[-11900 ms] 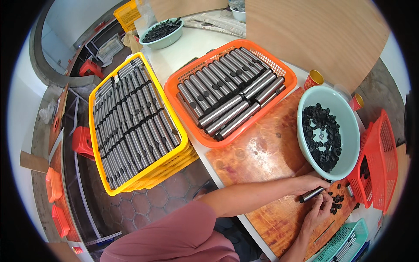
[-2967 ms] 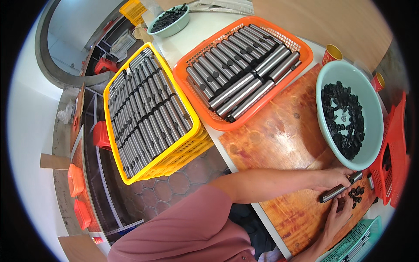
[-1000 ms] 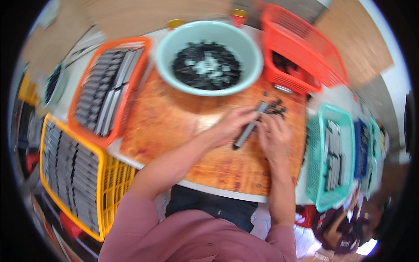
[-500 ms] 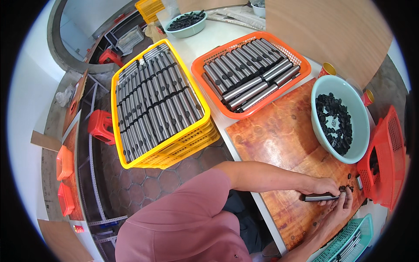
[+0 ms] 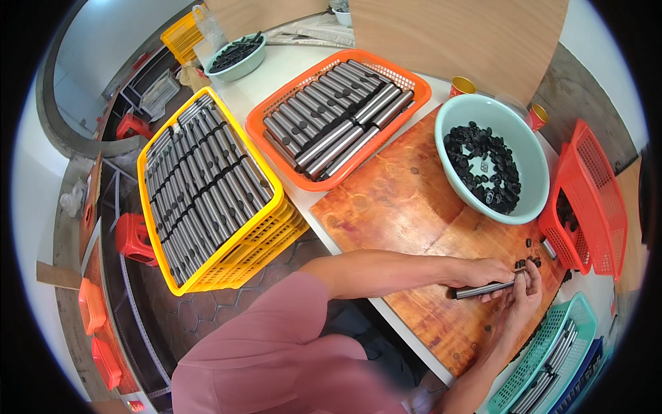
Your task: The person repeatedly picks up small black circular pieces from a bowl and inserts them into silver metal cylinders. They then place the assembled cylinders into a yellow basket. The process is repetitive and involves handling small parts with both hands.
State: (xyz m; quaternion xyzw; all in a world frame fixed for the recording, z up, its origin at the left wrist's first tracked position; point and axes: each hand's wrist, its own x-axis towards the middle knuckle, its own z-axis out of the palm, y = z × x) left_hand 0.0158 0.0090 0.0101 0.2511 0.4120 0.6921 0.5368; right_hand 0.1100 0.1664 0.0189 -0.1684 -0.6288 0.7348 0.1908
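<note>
Above the wooden board, my left hand [image 5: 481, 273] is closed around a grey metal tube [image 5: 476, 291], its fingers curling beneath it. The tube's left end is black. My right hand [image 5: 527, 298] is closed at the tube's other end, thumb and fingertips pressed together there. Whatever small part lies between those fingertips is mostly hidden. Several small black plugs [image 5: 529, 243] lie on the board just past my hands. A pale green basin [image 5: 445, 148] of similar black pieces stands beyond them.
An orange basket [image 5: 256, 124] and a stacked yellow crate [image 5: 277, 201] hold rows of tubes on the left. Red baskets [image 5: 598, 207] stand at the right edge, above a green basket [image 5: 585, 312] with tubes. Paper cups [image 5: 462, 85] stand behind the basin. The wooden board [image 5: 386, 214] lies under my hands.
The view has swung, so the crate, baskets and basin now sit further left in the picture. Both hands stay on the tube, with little visible change in their grip.
</note>
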